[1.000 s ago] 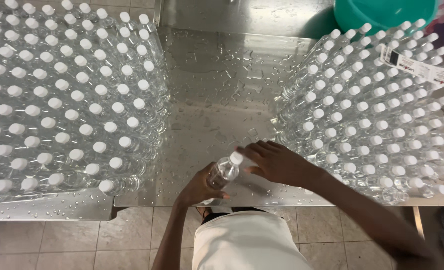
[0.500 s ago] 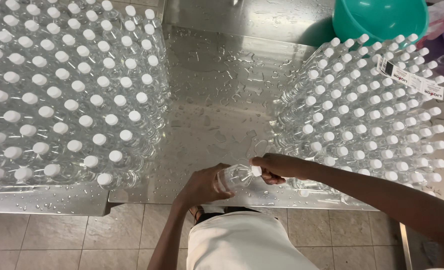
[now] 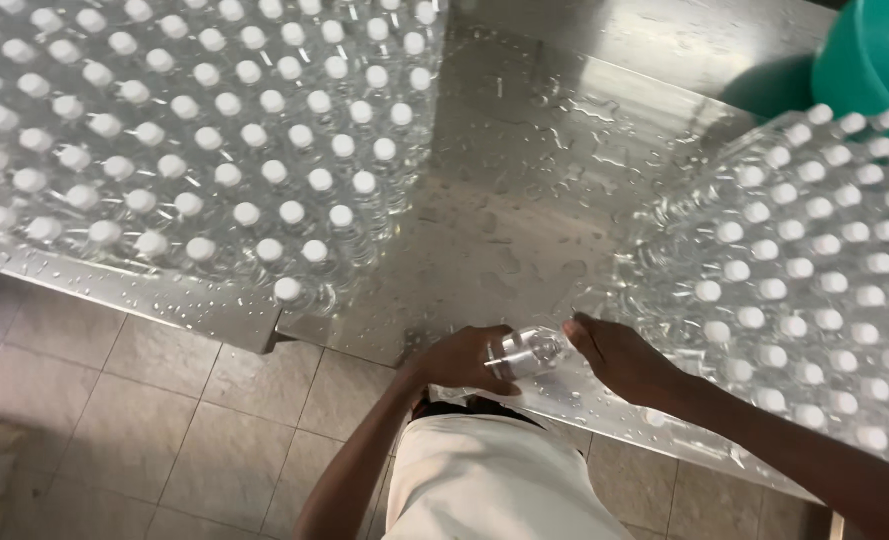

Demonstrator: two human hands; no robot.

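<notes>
Both hands are working one clear bottle [image 3: 527, 352] at the wet surface's [image 3: 525, 210] near edge: our left hand [image 3: 462, 360] is clasping its body, our right hand [image 3: 620, 358] is lying loose just beside its neck; capping or setting it among the capped bottles [image 3: 215, 150] seems due.

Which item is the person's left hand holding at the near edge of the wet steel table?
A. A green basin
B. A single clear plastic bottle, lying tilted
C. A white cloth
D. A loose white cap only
B: the left hand grips one clear bottle lying tilted over the table edge, with the right hand at its end.
</notes>
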